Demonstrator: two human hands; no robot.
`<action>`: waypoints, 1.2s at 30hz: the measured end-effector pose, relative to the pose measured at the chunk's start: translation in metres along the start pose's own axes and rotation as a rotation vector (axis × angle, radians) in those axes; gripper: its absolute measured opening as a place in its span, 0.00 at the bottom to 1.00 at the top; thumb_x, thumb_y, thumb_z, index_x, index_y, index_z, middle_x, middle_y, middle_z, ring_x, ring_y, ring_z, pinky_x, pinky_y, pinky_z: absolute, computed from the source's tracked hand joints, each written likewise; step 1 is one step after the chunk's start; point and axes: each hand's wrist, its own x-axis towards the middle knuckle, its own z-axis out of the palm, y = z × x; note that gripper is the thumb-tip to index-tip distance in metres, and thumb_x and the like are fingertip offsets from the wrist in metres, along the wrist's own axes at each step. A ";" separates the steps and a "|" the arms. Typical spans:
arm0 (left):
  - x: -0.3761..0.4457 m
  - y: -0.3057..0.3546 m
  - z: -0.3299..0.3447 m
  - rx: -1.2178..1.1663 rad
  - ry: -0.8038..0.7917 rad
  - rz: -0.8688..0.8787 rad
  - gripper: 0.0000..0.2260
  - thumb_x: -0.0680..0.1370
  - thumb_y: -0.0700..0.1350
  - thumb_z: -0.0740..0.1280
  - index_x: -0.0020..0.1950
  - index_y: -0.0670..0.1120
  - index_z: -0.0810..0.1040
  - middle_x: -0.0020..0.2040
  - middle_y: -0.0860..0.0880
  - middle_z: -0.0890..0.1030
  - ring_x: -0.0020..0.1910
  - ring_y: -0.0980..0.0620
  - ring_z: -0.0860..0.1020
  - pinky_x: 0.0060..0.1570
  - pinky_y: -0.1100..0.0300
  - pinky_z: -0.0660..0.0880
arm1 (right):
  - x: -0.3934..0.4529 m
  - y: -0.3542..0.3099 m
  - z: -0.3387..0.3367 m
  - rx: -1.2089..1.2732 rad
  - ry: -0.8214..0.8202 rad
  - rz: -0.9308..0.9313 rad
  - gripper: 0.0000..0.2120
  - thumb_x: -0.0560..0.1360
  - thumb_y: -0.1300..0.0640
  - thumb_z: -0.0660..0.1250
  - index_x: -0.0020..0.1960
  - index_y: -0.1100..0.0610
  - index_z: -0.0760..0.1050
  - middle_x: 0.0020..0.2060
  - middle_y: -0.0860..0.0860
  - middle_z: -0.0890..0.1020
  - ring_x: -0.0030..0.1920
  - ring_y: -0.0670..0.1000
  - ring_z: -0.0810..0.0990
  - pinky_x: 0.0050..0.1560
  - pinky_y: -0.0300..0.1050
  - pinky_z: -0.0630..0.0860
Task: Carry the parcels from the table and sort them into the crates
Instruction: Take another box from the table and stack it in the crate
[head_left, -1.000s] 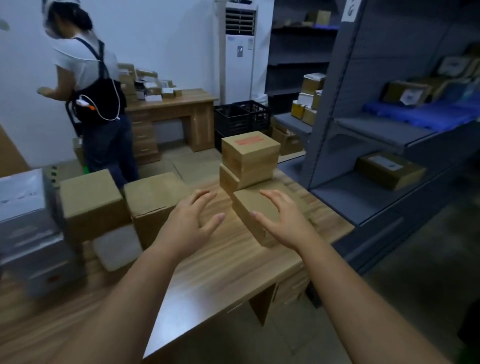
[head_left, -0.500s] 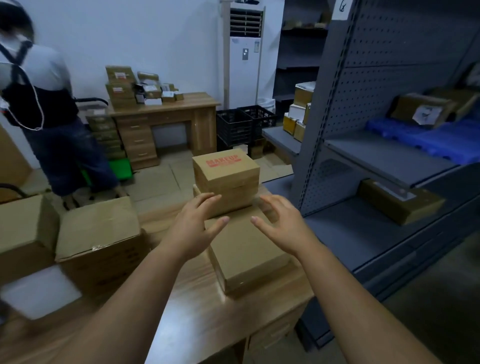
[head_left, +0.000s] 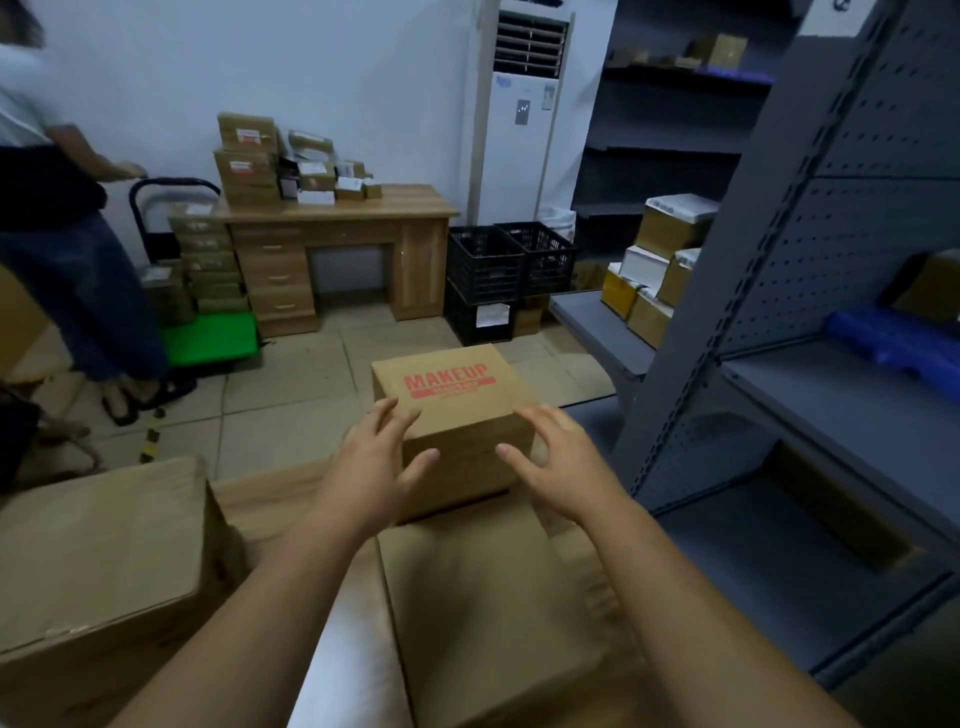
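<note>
Two spread hands, left (head_left: 371, 470) and right (head_left: 563, 465), fingers open, flank the MAKEUP box (head_left: 454, 410); stiff cardboard, probably light, best gripped by opposite side walls.

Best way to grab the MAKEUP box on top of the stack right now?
Take the MAKEUP box by its two opposite side walls, left hand and right hand closing in from either side. It sits square on a larger flat box, with both sides exposed and probably too wide for one hand.
</note>
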 end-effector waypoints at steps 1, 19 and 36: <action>0.008 -0.002 0.003 0.015 -0.005 -0.017 0.29 0.77 0.61 0.62 0.76 0.61 0.58 0.78 0.56 0.53 0.76 0.50 0.56 0.72 0.45 0.61 | 0.011 0.004 0.003 -0.015 -0.010 0.005 0.29 0.78 0.38 0.63 0.76 0.45 0.64 0.74 0.45 0.65 0.74 0.48 0.61 0.72 0.50 0.66; 0.037 -0.002 0.042 -0.144 0.142 -0.250 0.23 0.79 0.49 0.65 0.74 0.58 0.65 0.69 0.54 0.72 0.66 0.55 0.70 0.65 0.54 0.71 | 0.096 0.038 0.032 -0.141 -0.063 -0.173 0.24 0.79 0.45 0.66 0.73 0.46 0.69 0.72 0.44 0.69 0.72 0.49 0.62 0.71 0.50 0.61; 0.032 0.014 0.010 -0.281 0.209 -0.379 0.35 0.74 0.53 0.71 0.76 0.59 0.57 0.75 0.54 0.65 0.72 0.49 0.65 0.65 0.46 0.68 | 0.093 0.002 0.013 0.458 -0.025 -0.012 0.28 0.79 0.41 0.62 0.77 0.43 0.60 0.72 0.49 0.67 0.70 0.52 0.68 0.64 0.55 0.74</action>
